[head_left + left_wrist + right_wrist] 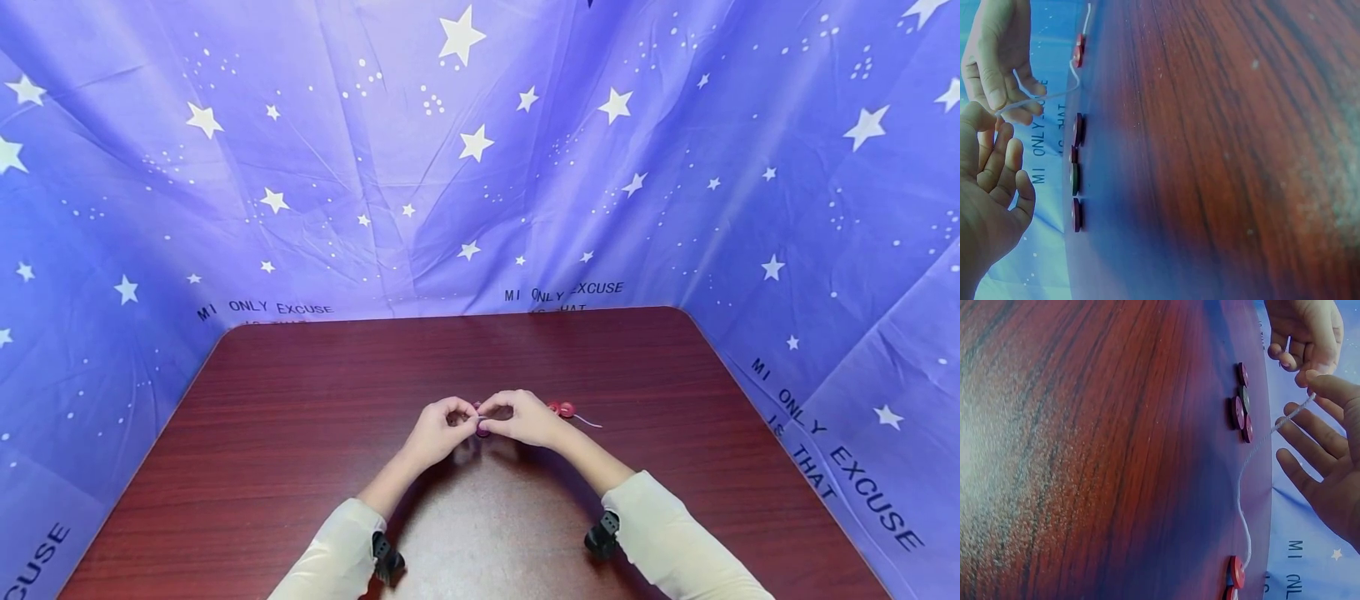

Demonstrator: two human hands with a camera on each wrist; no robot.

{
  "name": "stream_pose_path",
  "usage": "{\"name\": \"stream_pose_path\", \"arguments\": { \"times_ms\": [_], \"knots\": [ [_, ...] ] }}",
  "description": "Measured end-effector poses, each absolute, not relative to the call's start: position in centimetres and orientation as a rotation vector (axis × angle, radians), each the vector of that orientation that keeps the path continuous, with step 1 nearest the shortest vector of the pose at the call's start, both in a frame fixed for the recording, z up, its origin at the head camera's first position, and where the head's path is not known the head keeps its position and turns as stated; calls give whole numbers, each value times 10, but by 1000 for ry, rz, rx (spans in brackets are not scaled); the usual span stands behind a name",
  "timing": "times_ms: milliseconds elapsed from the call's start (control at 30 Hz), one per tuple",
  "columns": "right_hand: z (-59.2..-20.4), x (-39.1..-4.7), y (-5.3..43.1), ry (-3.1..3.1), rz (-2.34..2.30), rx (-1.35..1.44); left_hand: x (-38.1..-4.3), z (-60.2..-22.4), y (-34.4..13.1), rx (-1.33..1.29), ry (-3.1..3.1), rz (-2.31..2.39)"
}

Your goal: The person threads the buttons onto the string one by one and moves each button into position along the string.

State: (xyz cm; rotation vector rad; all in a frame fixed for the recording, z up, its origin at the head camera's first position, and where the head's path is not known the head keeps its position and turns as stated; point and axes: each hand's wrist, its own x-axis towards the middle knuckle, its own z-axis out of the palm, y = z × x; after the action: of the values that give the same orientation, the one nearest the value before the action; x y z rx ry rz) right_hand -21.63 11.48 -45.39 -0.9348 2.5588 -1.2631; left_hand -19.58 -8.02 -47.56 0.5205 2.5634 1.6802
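Note:
Over the middle of the table, my left hand (437, 431) and right hand (522, 419) meet at the fingertips. A thin white cord (1240, 494) runs up from the tabletop to that spot. My right thumb and fingers pinch it near its end, and the left thumb and index fingertip pinch at the same place; the tip itself is hidden. Red buttons (1237, 572) sit on the cord's other stretch, to the right of my hands. Loose dark red buttons (1077, 214) and a dark green button (1074, 179) lie on the table beneath the hands.
The dark red wood-grain table (315, 375) has rounded far corners. Purple-blue cloth (420, 167) with white stars hangs around its back and sides. Beyond the red buttons, the cord's free tail (590, 422) lies on the tabletop.

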Motion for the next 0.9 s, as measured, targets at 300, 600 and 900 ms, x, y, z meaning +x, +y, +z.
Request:
{"name": "stream_pose_path", "arguments": {
  "times_ms": [300,600,900],
  "knots": [
    [-455,-218,116,2508,-1291,-869,-194,-472,-75,469,2590,1632],
    [-453,-219,118,2573,-1280,-883,-194,-474,-76,501,2574,1657],
    [-450,-218,119,2561,-1275,-838,-197,-479,-79,532,2567,1667]
  ]
}}
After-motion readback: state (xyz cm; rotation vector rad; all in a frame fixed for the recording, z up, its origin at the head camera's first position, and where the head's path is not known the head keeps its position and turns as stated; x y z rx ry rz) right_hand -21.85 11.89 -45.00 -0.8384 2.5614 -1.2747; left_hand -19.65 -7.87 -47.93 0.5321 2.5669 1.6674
